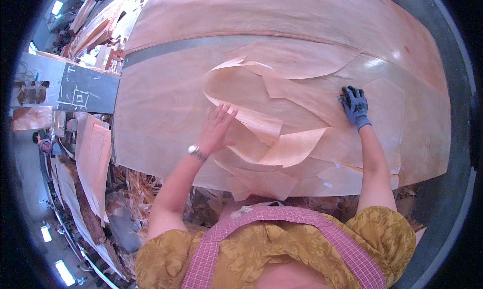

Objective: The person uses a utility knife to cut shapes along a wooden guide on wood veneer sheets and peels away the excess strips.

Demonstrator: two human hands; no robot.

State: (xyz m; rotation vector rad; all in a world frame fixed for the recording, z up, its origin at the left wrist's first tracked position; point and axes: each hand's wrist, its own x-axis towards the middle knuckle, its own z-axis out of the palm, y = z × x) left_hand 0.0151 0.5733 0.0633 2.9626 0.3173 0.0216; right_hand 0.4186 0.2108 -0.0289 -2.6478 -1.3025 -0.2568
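My bare left hand (pixel 217 130), with a watch on its wrist, is open over a curled strip of thin wood veneer (pixel 259 119), fingers stretched out. The hand overlaps the strip's left part in view; whether it touches cannot be told. My right hand (pixel 356 106) wears a blue-grey glove with dark fingers. It rests palm down on the broad veneer sheet (pixel 382 95), right of the loose curls, its fingers slightly bent and apart. What lies beneath its palm is hidden. Torn veneer pieces (pixel 264 182) lie at the near edge.
Another large veneer sheet (pixel 282 12) lies along the far side, past a dark gap. Wood scraps (pixel 143 188) heap below the near left edge. A grey table (pixel 90 90) and leaning veneer sheets (pixel 93 153) stand at left. A person (pixel 46 144) is farther off.
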